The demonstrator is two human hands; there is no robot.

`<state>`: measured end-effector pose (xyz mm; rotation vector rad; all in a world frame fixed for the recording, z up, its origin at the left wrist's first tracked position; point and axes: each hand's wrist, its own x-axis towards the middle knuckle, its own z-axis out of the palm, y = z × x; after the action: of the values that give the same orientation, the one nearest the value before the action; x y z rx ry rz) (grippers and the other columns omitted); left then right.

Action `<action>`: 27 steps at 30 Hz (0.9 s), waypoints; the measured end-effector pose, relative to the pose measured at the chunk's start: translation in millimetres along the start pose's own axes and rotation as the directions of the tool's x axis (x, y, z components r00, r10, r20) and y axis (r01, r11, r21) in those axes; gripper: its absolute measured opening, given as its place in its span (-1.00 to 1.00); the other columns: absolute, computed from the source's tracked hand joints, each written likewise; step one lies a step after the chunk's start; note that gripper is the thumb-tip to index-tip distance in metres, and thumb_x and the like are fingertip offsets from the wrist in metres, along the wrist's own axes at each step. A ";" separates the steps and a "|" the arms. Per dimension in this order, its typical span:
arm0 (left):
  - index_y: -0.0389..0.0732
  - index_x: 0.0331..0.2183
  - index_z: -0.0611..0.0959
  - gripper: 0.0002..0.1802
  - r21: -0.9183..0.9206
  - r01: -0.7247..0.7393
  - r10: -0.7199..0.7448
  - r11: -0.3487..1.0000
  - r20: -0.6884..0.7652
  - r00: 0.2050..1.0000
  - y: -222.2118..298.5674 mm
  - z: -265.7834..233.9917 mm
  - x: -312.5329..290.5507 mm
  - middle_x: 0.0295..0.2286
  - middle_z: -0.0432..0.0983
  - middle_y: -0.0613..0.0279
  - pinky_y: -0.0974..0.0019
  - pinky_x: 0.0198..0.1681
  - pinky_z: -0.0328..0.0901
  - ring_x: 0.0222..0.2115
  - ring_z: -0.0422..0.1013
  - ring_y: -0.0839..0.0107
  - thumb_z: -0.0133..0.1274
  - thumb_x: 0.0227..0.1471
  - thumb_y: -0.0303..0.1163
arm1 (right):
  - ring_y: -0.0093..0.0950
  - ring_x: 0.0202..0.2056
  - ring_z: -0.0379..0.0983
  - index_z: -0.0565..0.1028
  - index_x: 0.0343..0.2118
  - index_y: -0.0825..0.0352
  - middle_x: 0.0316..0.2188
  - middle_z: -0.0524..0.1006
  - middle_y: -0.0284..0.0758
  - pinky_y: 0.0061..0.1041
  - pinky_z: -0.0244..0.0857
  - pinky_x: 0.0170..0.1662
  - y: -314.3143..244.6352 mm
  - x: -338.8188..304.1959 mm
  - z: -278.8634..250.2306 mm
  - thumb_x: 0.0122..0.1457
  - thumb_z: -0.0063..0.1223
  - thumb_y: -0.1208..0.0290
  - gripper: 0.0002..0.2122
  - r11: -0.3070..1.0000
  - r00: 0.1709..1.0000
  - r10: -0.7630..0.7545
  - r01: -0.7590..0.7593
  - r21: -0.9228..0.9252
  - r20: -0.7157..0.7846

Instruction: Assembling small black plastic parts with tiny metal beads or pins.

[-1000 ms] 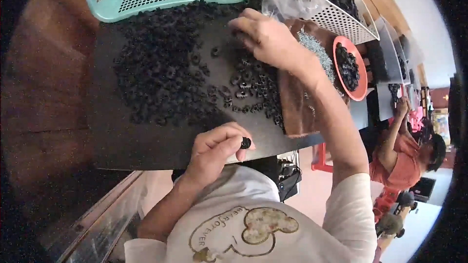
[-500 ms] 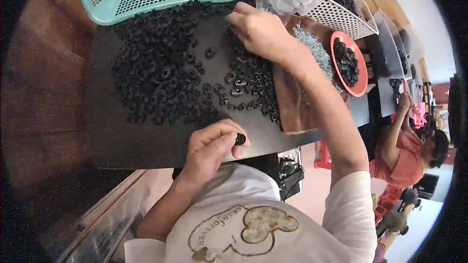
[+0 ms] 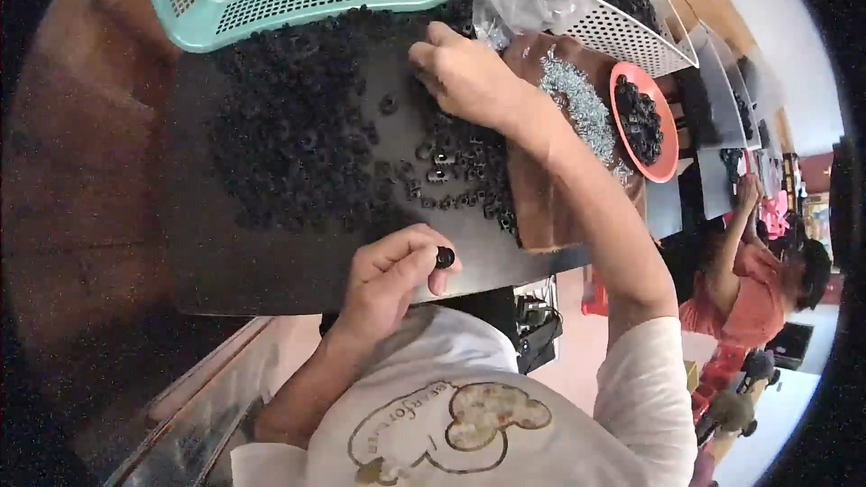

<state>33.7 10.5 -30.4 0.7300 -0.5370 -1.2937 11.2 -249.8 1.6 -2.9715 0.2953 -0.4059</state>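
My left hand [image 3: 390, 275] is near the table's front edge, thumb and fingers pinched on a small round black plastic part [image 3: 445, 258]. Farther off, my right hand [image 3: 469, 77] is over a group of small black parts [image 3: 465, 160], its fingers curled downward. Whatever is between those fingertips, if anything, is hidden by the hand. A large heap of dark ring-shaped parts [image 3: 289, 126] spreads across the table to the left of both hands.
A green mesh basket [image 3: 311, 20] stands behind the heap. On the right are a brown board [image 3: 541, 203] with silvery screws [image 3: 582, 106], a red plate [image 3: 669, 149] of black parts, a white perforated basket [image 3: 636, 50] and a clear bag [image 3: 519, 0]. Another person [image 3: 753, 280] sits far right.
My right hand has shifted slightly nearer and to the left, still over the small parts. The left hand keeps its pinch on the black part, nearly unmoved.
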 end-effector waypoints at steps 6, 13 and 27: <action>-0.42 -0.28 0.56 -0.75 -0.048 0.042 -0.043 0.998 -0.009 0.999 -3.8 1.1 -5.0 -0.35 0.49 0.11 0.41 -0.34 0.25 -0.46 0.32 0.50 -0.11 0.21 -0.41 | -0.03 -0.44 0.42 0.36 -0.38 0.37 -0.39 0.35 -0.09 -0.12 0.34 -0.38 -3.0 -6.1 3.2 0.05 -0.01 0.52 -0.90 0.998 1.000 0.017 -0.016 0.058 -0.004; -0.40 -0.30 0.57 -0.77 -0.065 0.025 -0.027 0.998 -0.032 0.999 0.0 5.2 -6.2 -0.34 0.49 0.13 0.42 -0.33 0.24 -0.45 0.32 0.51 -0.10 0.21 -0.42 | -0.09 -0.38 0.52 0.46 -0.27 0.36 -0.33 0.44 -0.10 -0.17 0.46 -0.38 -19.3 -4.8 -10.9 -0.06 0.02 0.59 -0.78 0.997 0.997 0.013 -0.007 -0.078 0.073; -0.38 -0.31 0.57 -0.72 -0.023 0.013 -0.013 1.000 -0.026 1.000 0.5 7.5 -4.1 -0.37 0.49 0.16 0.44 -0.34 0.25 -0.46 0.32 0.52 -0.11 0.23 -0.35 | -0.07 -0.27 0.47 0.46 -0.29 0.34 -0.34 0.45 -0.12 -0.15 0.40 -0.25 14.2 -22.8 -29.9 -0.03 -0.04 0.59 -0.80 0.992 0.989 0.080 -0.066 0.109 -0.125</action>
<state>27.7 13.2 -24.8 0.7314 -0.4967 -1.2990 -21.1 -261.8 22.2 -2.8275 0.3827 -0.5873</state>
